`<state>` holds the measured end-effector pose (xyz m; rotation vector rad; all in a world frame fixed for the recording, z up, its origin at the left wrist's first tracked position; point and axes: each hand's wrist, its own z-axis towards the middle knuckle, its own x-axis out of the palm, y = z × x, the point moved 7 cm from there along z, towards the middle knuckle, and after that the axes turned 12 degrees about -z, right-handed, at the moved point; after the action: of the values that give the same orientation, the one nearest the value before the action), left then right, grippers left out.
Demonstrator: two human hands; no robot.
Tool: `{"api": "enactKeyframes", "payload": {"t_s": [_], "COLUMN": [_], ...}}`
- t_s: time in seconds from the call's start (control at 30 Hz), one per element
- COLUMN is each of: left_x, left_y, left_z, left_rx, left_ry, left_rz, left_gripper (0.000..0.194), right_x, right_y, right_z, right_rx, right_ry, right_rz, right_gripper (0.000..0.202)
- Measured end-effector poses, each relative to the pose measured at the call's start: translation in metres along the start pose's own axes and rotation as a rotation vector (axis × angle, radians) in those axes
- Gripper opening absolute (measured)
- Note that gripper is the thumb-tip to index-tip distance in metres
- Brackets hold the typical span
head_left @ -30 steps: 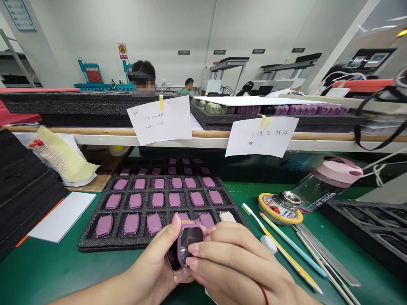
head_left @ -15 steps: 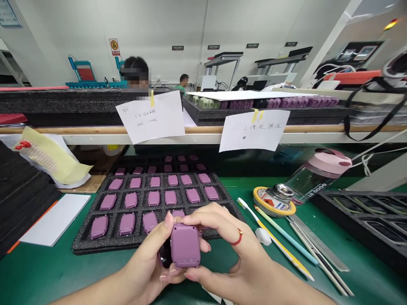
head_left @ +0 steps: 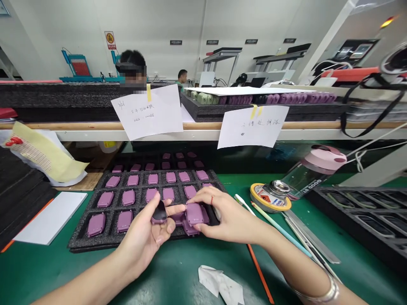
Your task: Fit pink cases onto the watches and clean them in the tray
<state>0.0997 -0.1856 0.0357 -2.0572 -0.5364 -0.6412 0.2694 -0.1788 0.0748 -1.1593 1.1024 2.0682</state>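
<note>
My left hand (head_left: 144, 235) pinches a smartwatch body with a black glossy face (head_left: 159, 213) between thumb and fingers, its index finger stretched out to the right. In my right hand (head_left: 222, 214) is a purple smartwatch body (head_left: 194, 214), gripped at its edges with the back plate facing me. It hangs over the front row of a black foam tray (head_left: 79, 245), overlapping other purple watch bodies there. Further purple watch bodies, such as one at the front left (head_left: 96, 223), lie in the tray's pockets. My right hand hides the tray's right part.
Right of the tray lie a toothbrush (head_left: 241, 201), a yellow tape roll with a metal-capped container (head_left: 270, 197), thin sticks and a pink-lidded bottle (head_left: 318, 167). A crumpled wipe (head_left: 221, 284) and orange stick (head_left: 260, 275) lie in front. Another foam tray (head_left: 365, 224) stands right. Co-workers sit beyond the shelf.
My hands have moved apart. The right hand carried its watch body forward over the tray's front row, while the left kept the black-faced one. The wipe and orange stick have come into fuller view.
</note>
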Motion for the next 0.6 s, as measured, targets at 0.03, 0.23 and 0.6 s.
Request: {"api": "enactKeyframes", "payload": {"t_s": [0.03,0.23,0.6], "left_x": [0.001,0.011,0.026], "left_y": [-0.001,-0.001,0.023], "left_z": [0.0,-0.004,-0.026], "left_rx": [0.001,0.038,-0.195], "left_ry": [0.021,0.208,0.373], "left_rz": [0.008,0.173,-0.023], "left_gripper": [0.029,0.039,0.04], "right_x": [0.006,0.009,-0.018], "right_y": [0.0,0.006,0.073], "right_z": [0.0,-0.003,-0.019], "right_rx": [-0.006,0.015,-0.168], "right_ry": [0.039,0.094,-0.234], "right_rz": [0.0,0.014,0.215], "right_gripper": [0.038,0.079,0.02]}}
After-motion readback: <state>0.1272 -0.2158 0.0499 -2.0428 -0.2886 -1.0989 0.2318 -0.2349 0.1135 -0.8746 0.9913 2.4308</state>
